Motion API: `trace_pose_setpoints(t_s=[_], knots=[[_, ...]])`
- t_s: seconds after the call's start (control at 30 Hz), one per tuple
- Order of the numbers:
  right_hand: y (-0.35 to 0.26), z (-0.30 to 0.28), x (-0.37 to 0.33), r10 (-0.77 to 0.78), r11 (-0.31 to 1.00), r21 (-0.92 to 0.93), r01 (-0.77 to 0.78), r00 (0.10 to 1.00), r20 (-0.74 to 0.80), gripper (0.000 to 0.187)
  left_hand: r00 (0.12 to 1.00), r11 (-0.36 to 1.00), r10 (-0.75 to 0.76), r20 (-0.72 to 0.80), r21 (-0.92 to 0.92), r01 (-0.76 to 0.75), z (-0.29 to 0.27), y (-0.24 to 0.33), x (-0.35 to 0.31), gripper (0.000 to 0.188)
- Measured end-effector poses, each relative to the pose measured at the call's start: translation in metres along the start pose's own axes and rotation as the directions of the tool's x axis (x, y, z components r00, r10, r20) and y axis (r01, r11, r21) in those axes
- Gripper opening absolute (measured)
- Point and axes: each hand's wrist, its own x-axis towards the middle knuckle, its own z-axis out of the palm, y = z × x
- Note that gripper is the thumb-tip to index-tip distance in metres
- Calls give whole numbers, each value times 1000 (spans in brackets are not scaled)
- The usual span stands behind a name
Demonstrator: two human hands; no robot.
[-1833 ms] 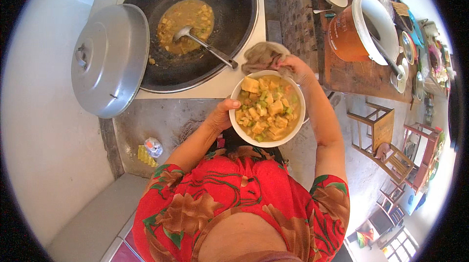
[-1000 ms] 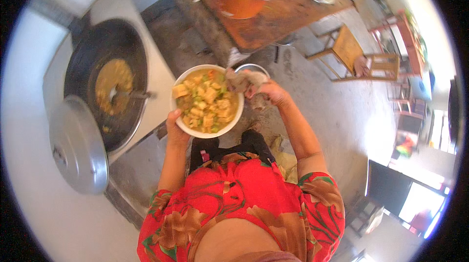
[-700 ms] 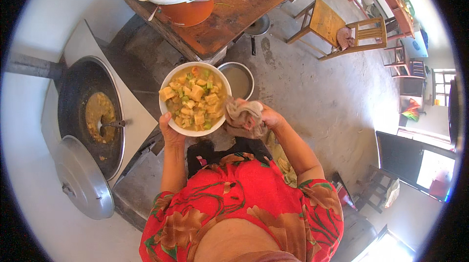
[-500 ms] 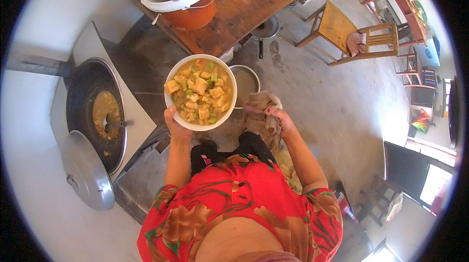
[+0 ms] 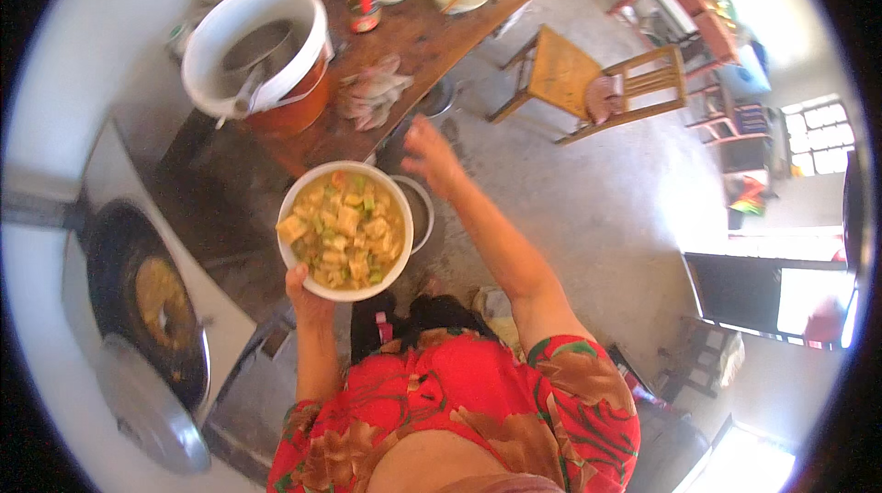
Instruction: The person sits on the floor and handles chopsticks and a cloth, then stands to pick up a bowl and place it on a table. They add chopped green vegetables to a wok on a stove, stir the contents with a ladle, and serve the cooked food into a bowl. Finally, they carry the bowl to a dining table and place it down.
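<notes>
A white bowl [image 5: 349, 295] of stew [image 5: 344, 228], with yellowish chunks and green pieces in broth, is held level in front of me. My left hand [image 5: 305, 289] grips its near left side, the thumb at the rim and the other fingers hidden beneath. Past the bowl, my right hand [image 5: 429, 158] reaches toward the table edge, slightly blurred, its fingers apart and holding nothing. A crumpled pale cloth [image 5: 373, 93] lies on the wooden table [image 5: 455, 29] just beyond that hand.
On the left, a wok [image 5: 197, 360] with leftover stew sits in the stove, a metal lid [image 5: 152, 410] leaning over its near side. A white bucket [image 5: 312, 47], a jar [image 5: 364, 4] and several bowls stand on the table. A pan [image 5: 424, 217] is partly behind my bowl; a chair [image 5: 551, 75] stands right.
My right hand has let go of the brownish cloth it held and moved forward to the table. A crumpled cloth now lies there. The view has shifted; my left hand still holds the bowl.
</notes>
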Motion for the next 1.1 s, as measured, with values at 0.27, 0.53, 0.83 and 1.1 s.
trace_pose_setpoints(t_s=[0.27, 0.53, 0.83, 1.1], knots=[[82, -99, -219, 358, 778, -423, -464, 881, -308, 48, 984, 986, -166, 65, 39, 164, 7, 29, 6, 74], [136, -134, -396, 598, 748, 185, -637, 526, -605, 54, 964, 970, -235, 125, 99, 223, 67, 48, 0, 72], [31, -280, -424, 415, 882, 71, -467, 694, -589, 66, 943, 938, -306, 133, 209, 275, 257, -52, -7, 71], [-35, -346, -395, 366, 912, 92, -400, 691, -624, 59, 827, 887, -450, 338, 65, 457, 357, -156, 47, 71]])
